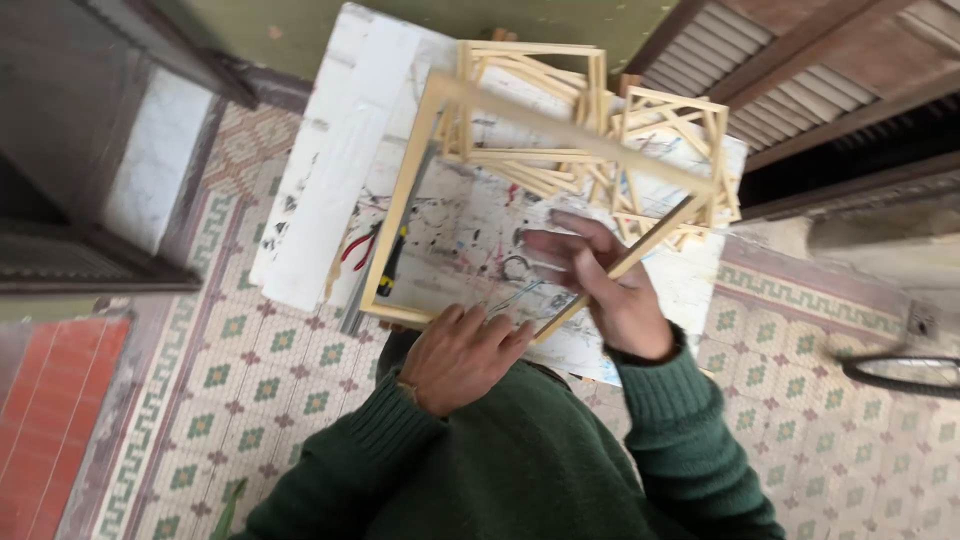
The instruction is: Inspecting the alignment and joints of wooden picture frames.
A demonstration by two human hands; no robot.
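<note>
You held a large pale wooden frame [440, 180] over the paint-spattered white worktop [330, 180]; your left hand [462, 357] gripped its near edge, your right hand [600, 280] closed around its side rail.

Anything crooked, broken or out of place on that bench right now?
Nothing looks broken. The large wooden frame, held by the left hand and right hand, sits tilted over the paint-spattered bench. The smaller frames are heaped unevenly at the far edge. Red-handled pliers lie under the frame. The picture is blurred, so fine damage can't be ruled out.
</note>
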